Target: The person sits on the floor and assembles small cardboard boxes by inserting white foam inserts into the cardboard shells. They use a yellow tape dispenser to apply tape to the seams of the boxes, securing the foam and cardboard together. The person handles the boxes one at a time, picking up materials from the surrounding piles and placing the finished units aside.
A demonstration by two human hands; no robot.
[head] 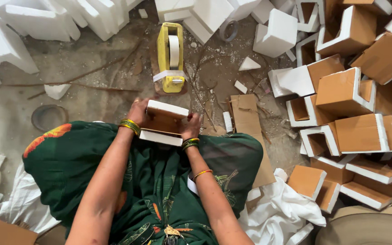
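Both of my hands hold a small corner piece (pixel 163 122) made of white foam with a brown cardboard face, just above my knees. My left hand (pixel 138 110) grips its left end, fingers curled over the top. My right hand (pixel 190 127) grips its right end. Green and gold bangles ring both wrists. Just beyond the piece stands a yellow tape dispenser (pixel 170 56) with a white tape roll, its tape end hanging at the front. I sit on the floor in green patterned cloth (pixel 91 159).
A heap of finished foam-and-cardboard corner pieces (pixel 345 95) fills the right side. Plain white foam blocks (pixel 37 20) lie along the top. A cardboard strip (pixel 247 122) lies right of my knee, white cloth (pixel 282 204) below it, a dark round lid (pixel 49 117) at left.
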